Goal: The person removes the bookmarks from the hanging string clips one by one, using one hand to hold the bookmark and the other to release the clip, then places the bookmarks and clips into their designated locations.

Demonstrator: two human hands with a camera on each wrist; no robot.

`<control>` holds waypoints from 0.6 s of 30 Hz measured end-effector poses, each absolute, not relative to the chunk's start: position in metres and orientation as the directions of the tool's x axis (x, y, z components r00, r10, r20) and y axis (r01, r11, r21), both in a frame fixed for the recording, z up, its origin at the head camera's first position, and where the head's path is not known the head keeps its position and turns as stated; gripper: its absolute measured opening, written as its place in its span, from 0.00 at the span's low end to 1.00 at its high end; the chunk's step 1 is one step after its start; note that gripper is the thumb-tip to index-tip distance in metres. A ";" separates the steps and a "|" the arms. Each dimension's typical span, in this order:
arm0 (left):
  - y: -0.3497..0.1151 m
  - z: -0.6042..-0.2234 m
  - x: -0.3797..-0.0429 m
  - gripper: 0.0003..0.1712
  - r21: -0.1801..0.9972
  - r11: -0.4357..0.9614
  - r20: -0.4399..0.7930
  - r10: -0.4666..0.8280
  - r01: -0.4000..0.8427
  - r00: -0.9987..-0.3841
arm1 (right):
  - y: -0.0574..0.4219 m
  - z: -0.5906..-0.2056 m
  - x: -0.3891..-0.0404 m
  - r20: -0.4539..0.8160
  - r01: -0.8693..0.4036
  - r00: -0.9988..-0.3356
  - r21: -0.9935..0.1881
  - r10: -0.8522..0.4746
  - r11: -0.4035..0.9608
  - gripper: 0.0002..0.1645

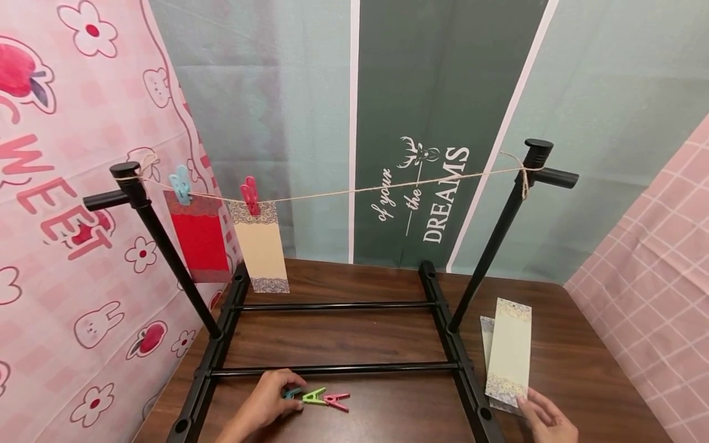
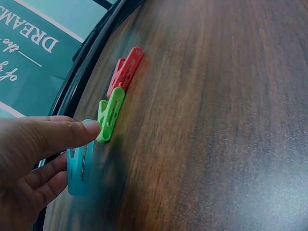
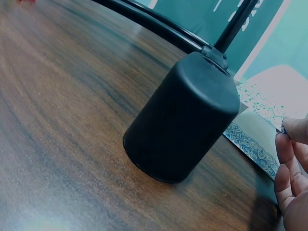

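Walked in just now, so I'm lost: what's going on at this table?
A person's left hand pinches a teal clothespin beside a green clothespin and a pink clothespin on the table. The right hand pinches the lower end of a pale card, which overlaps another card beside the black rack. A red card and a cream card hang from the rack's string, toward its left end, one clip apiece.

Head view looks forward and down over the counter [image 1: 587, 357]; wrist views, tilted, look closer: left shares the pegs [image 1: 313, 397], right the cards [image 1: 511, 347]
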State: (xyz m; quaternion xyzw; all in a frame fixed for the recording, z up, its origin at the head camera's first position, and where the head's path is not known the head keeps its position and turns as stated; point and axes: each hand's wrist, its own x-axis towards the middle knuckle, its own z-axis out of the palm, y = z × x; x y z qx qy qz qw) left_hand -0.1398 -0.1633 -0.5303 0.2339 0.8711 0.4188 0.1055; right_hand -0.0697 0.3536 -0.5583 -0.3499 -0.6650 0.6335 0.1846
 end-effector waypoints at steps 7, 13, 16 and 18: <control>-0.164 -0.533 -0.139 0.12 0.780 0.544 0.003 0.488 0.308 -0.873 | 0.354 -0.559 -0.071 -0.225 0.295 -0.681 -0.955 0.696 -0.020 0.14; -0.165 -0.533 -0.137 0.12 0.782 0.548 0.000 0.477 0.297 -0.879 | 0.356 -0.562 -0.070 -0.260 0.341 -0.708 -0.940 0.657 -0.005 0.13; -0.165 -0.534 -0.137 0.13 0.777 0.548 0.014 0.477 0.310 -0.879 | 0.355 -0.560 -0.071 -0.259 0.348 -0.706 -0.937 0.659 0.005 0.14; -0.166 -0.535 -0.137 0.13 0.772 0.551 0.021 0.476 0.317 -0.879 | 0.355 -0.559 -0.071 -0.256 0.363 -0.707 -0.932 0.660 0.027 0.15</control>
